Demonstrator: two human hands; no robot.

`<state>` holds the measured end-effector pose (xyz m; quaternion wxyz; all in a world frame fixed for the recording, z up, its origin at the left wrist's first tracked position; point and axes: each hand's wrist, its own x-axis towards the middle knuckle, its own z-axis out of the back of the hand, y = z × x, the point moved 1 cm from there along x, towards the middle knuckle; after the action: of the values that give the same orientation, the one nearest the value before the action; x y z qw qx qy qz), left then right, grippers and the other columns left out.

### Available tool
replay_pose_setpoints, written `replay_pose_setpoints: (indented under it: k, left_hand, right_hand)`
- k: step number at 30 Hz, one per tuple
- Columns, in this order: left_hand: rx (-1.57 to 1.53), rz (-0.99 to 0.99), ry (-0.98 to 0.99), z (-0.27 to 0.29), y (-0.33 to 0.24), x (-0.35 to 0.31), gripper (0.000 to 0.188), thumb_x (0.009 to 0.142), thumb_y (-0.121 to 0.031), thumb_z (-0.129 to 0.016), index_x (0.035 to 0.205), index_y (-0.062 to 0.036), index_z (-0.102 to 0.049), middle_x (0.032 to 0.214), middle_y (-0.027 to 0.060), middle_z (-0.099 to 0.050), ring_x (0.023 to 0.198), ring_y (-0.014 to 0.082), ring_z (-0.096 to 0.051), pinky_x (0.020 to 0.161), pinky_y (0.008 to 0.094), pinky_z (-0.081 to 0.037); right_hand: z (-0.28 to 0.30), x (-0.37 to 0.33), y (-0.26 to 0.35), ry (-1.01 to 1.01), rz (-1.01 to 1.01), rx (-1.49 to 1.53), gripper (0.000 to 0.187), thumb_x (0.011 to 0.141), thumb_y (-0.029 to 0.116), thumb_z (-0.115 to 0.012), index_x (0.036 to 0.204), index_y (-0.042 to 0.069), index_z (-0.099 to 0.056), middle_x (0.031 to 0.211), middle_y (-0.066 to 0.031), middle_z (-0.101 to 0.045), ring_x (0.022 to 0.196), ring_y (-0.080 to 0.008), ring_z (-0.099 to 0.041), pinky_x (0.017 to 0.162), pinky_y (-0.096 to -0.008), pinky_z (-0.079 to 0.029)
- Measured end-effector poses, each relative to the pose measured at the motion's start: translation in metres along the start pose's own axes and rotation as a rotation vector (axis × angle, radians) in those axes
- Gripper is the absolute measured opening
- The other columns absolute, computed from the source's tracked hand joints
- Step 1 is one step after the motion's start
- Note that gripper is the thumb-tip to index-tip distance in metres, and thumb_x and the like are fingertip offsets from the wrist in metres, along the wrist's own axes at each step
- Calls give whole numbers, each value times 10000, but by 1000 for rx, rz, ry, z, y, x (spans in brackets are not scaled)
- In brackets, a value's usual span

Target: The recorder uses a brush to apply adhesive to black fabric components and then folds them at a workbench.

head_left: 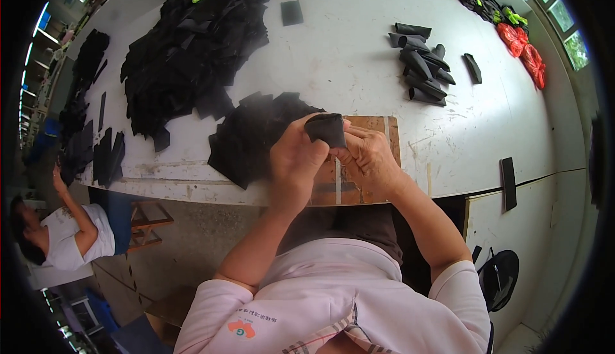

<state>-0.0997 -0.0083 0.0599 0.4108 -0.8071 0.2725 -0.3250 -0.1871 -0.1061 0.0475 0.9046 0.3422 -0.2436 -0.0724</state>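
Both of my hands meet over the near edge of the white table, around a black fabric piece [328, 130] that is folded or curled into a short tube. My left hand [296, 152] is closed on its left side, thumb against the front. On the other side my right hand [368, 159] grips it, fingers bent behind and below. Beneath them lies a worn brown board [378, 123]. Just left of my hands spreads a pile of flat black pieces [246, 136]. Further right, several rolled black pieces [423, 66] lie in a stack.
A large heap of black pieces [192, 53] covers the table's [359, 40] far left. Red plastic bags [522, 53] sit at the far right. Single black strips [508, 184] lie right. A co-worker [83, 226] sits at the left, beside a wooden stool [150, 223]. A black bag [500, 277] hangs lower right.
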Motion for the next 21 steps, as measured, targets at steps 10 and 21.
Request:
replay_pose_setpoints:
  k: [10, 21]
  left_hand:
    - [540, 119, 369, 2, -7, 26, 142, 747, -101, -641, 804, 12, -577, 695, 75, -558, 573, 105, -492, 519, 237, -387]
    - [459, 18, 252, -4, -12, 17, 146, 774, -103, -615, 873, 1, -589, 759, 84, -596, 683, 129, -549, 611, 234, -435]
  right_hand:
    - [-6, -13, -9, 55, -129, 258, 161, 812, 146, -510, 705, 30, -544, 639, -123, -514, 620, -317, -515, 549, -381, -420]
    - [-1, -12, 0, 90, -80, 121, 146, 803, 175, -526, 736, 45, -535, 657, -105, -530, 658, -300, -539, 586, -376, -432]
